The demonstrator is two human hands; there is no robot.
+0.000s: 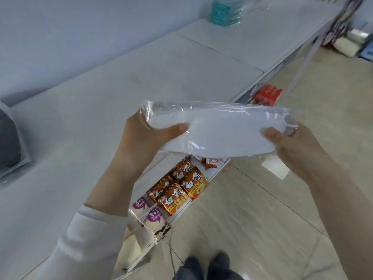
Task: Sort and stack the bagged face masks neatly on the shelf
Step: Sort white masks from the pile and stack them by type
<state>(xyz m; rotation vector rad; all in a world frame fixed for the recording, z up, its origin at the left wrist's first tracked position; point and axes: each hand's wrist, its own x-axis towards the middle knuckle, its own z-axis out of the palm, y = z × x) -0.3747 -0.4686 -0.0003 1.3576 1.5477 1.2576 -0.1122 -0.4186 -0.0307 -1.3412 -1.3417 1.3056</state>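
Observation:
A clear plastic bag of white face masks [218,132] is held level in front of me, above the front edge of the white shelf top [113,93]. My left hand [145,138] grips its left end, thumb on top. My right hand [296,146] grips its right end the same way. At the far left edge of the shelf lies a bagged stack of grey masks [10,142], partly cut off by the frame. Far back on the shelf stands a bagged stack of teal masks [226,11].
On the lower shelf sit orange instant-noodle packs [181,186], purple-labelled snack packs [149,213] and red packs [266,93]. Tiled floor [262,219] lies to the right, with my shoes [207,265] at the bottom. Bags and boxes [347,41] crowd the far right corner.

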